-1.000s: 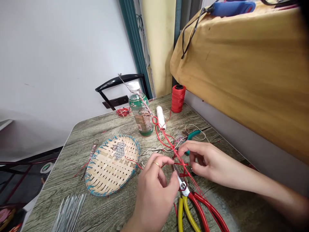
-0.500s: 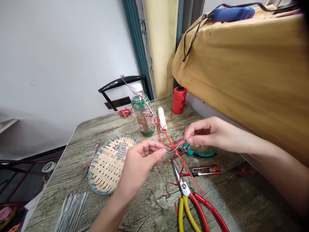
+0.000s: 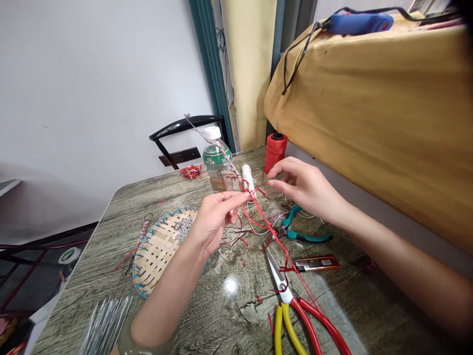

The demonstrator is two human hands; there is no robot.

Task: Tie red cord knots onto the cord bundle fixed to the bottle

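Head view shows, closest, scissors [image 3: 287, 297] with shiny metal blades and smooth yellow and red handles on the wood-patterned table [image 3: 229, 328]. Past them run thin, bendy red cords [image 3: 266, 220], their long line slanting from near right to far left, where the left hand [image 3: 218, 212] pinches them between thumb and finger. A bit to the right, the right hand [image 3: 305, 185] has its thumb and fingers spread apart with nothing seen between them, near a fat, round red spool [image 3: 275, 152], and the cords point toward a clear plastic bottle [image 3: 218, 170].
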